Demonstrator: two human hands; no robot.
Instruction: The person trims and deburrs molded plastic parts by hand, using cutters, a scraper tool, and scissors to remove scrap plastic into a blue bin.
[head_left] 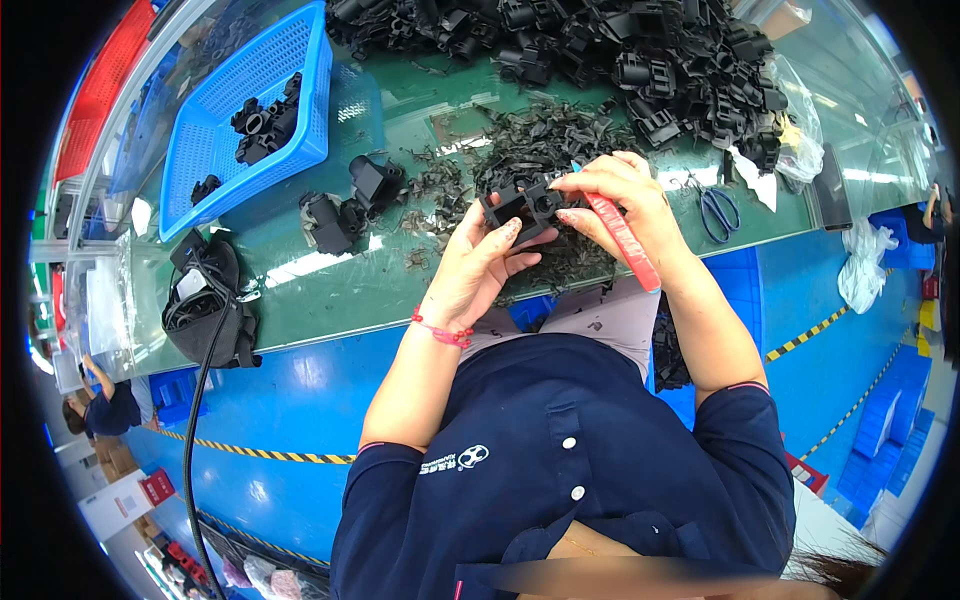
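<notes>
My left hand [482, 258] is closed around a black molded plastic part [522, 208], thumb on its near side. In my right hand [632, 203] lies a slim hand tool with a red handle [625, 240], its handle slanting back toward my wrist. The fingertips of that hand meet the right side of the black part, and the tool's working tip is too small to make out. Beneath and behind both hands spreads a heap of thin black plastic scraps [560, 135]. Two similar black parts, one a boxy piece [376, 184], the other a housing [328, 222], sit left of my hands.
A large pile of black parts [640, 70] covers the back of the green table [290, 290]. At the left stands a blue basket [318, 110] with several parts inside. Blue-handled scissors [718, 212] rest at the right. A black bag with a cable [215, 310] hangs at the left edge.
</notes>
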